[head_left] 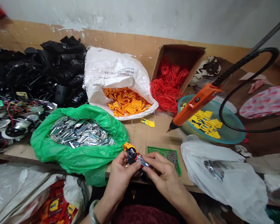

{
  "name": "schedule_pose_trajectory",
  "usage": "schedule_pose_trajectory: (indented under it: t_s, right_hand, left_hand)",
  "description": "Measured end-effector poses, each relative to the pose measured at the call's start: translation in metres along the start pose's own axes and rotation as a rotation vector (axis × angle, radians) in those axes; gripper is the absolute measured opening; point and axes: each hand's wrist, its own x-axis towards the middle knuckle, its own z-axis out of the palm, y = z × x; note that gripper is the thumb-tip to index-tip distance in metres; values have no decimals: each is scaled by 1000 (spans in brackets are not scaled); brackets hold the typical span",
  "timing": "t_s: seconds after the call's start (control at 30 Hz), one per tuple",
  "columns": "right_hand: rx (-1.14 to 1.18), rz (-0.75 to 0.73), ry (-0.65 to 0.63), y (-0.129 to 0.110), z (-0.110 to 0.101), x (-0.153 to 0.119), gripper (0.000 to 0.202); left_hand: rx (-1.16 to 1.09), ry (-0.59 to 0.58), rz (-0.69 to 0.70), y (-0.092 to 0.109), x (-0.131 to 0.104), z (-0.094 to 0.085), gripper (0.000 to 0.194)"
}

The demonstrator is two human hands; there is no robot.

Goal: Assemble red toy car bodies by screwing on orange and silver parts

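Between my two hands, over the table's front edge, is a small black and orange plastic assembly [131, 154] with a red part inside. My left hand [122, 172] is closed around its left side, thumb on top. The fingers of my right hand [164, 172] pinch a shiny metal strip [142, 160] laid against the assembly. Part of the assembly is hidden behind my fingers. Just beyond my right hand sits a green tray [179, 166] of small screws. An orange electric screwdriver [194, 105] hangs tip down to the right.
A green bag [84, 157] of metal strips stands left, with a white sack [116, 67] of orange parts behind. Farther right are a cardboard box [177, 51] of red mesh pieces, a teal bowl [235, 135] of yellow pieces and a white plastic bag [235, 180]. Black housings [58, 65] pile up at left.
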Motion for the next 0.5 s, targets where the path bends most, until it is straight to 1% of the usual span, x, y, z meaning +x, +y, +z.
schedule_pose_trajectory:
  t_s: [0.1,0.23,0.37,0.5]
  right_hand:
    - [-41,-1,-19,0,-3,0,32]
    - [-54,-39,-28,2,-4,0,33]
    - [-75,-72,-30,2,-3,1,32]
    - [-144,-83,-42,2,0,0,29]
  left_hand:
    - [-10,4,-18,-1,0,1,40]
    - [-35,-5,-36,0,-1,2,42]
    - [-33,-16,-42,0,-2,2,42]
    - [-18,-16,-47,-2,-1,1,41]
